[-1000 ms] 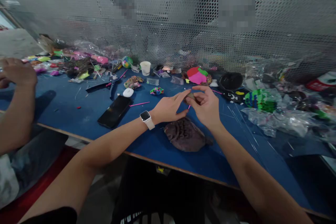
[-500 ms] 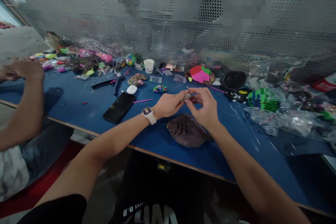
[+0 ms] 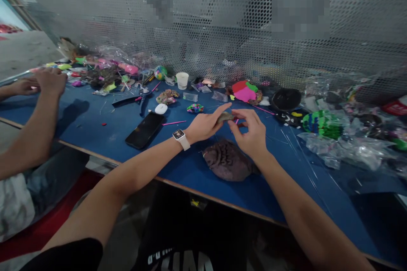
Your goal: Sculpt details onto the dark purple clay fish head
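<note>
A small grey-brown piece of clay [image 3: 225, 117] is between my two hands, above the blue table. My left hand [image 3: 205, 126], with a watch on its wrist, holds the piece between thumb and fingers, its index finger stretched out. The fingertips of my right hand [image 3: 251, 131] pinch the piece's right end. A dark brown fish-shaped clay model [image 3: 227, 161] lies on the table just below my hands, its tail close to my right wrist.
Left of my hands lie a black phone [image 3: 144, 130], a white case [image 3: 160, 109], a pink stick [image 3: 174, 123] and pliers [image 3: 143, 103]. A white cup [image 3: 182, 80] stands behind. Plastic wrapping [image 3: 356, 150] covers the right side. A person's hand [image 3: 52, 80] is at far left.
My left index finger has lifted and straightened, so more of the grey-brown piece shows. The other person's hands have moved slightly right. The view has shifted a little.
</note>
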A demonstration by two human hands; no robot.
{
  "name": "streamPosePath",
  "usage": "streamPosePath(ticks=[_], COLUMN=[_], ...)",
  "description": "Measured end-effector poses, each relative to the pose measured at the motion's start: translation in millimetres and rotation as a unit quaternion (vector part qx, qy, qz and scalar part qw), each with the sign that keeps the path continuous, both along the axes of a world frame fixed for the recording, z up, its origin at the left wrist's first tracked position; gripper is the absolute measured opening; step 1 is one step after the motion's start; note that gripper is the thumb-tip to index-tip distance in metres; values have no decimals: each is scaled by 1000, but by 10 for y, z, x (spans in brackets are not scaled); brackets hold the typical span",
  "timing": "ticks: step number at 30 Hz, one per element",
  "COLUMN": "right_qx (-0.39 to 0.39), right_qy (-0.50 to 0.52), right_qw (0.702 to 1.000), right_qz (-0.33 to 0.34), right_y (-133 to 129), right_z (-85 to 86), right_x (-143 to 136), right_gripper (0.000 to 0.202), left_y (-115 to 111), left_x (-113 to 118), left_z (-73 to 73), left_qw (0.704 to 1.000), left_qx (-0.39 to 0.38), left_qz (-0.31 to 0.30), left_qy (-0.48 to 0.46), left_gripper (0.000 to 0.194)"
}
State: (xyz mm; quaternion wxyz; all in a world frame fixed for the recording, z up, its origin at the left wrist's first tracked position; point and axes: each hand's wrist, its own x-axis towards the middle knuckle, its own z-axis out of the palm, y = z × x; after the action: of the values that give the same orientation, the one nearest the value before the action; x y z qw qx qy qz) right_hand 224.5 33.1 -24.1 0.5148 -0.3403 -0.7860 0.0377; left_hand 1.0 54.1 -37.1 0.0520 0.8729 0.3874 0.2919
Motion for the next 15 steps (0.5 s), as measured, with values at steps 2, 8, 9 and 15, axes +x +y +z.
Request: streamPosePath(ticks=[2,8,9,15], right_qx=[-25,-78,-84,-69], right_qy=[16,36,41,36], right_qw=[999,996,995,996], right_qz=[22,22,28,37], right_y=[-17,-34,-27,32], right_z=[10,17,3,-74], right_x=[-9,-28,-31,-20], right_gripper=[29,18,16,27], left_y=[25,33,21,-58], left_x=[-10,-46,-46,6], left_z=[-30,-54,-42,25], left_qw=[999,991,989,977], left_qx=[0,-29,-38,-73], left_qz=[-17,-87,-94,-119], left_qy=[-34,-94,-106,-161], left_gripper=[65,74,74,64])
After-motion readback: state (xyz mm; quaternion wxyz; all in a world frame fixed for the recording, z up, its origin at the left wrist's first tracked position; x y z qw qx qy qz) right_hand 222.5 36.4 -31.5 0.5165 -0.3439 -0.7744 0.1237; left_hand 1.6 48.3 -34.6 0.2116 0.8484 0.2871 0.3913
